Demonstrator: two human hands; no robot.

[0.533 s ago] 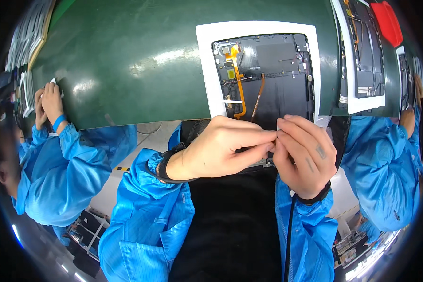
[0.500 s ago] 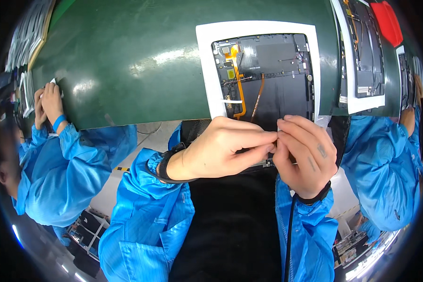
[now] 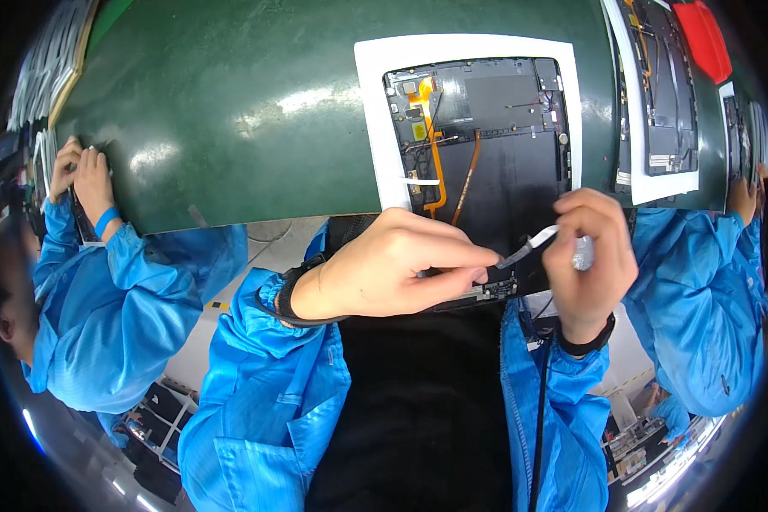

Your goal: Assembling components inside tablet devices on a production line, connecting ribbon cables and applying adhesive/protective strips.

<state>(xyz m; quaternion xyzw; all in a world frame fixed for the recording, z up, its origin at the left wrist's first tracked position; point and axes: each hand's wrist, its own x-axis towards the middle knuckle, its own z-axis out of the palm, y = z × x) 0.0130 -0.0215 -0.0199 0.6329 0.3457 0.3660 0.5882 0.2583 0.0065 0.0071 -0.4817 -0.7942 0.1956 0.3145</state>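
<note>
Nearest, blue sleeves (image 3: pixel 256 384) either side of a dark front; black cord (image 3: pixel 539 418) runs up to the band on the right wrist. Left hand (image 3: pixel 384 264) reaches in from the left, thumb and forefinger almost together at the dark end of a small strip (image 3: pixel 527 248); cannot tell whether they pinch it. Right hand (image 3: pixel 593 264), blurred, fingers closed on the strip's white end, so the piece slants above the near right part of an open black casing (image 3: pixel 512 183). Left hand hides the casing's near left corner; right hand covers its near right corner. Small circuit parts (image 3: pixel 495 291) show along the near edge, below the fingers. Farther in, a copper-coloured strip (image 3: pixel 466 183), white tab (image 3: pixel 420 181) and orange ribbon cable (image 3: pixel 438 162), left side. White frame (image 3: pixel 469 49) surrounds the casing on the green table (image 3: pixel 230 162). Left, a co-worker's hands (image 3: pixel 90 175) at the table edge; right, another's blue sleeve (image 3: pixel 687 290). Beyond: second casing (image 3: pixel 670 107) far right, red object (image 3: pixel 702 43) past it; white stack (image 3: pixel 47 72) far left.
</note>
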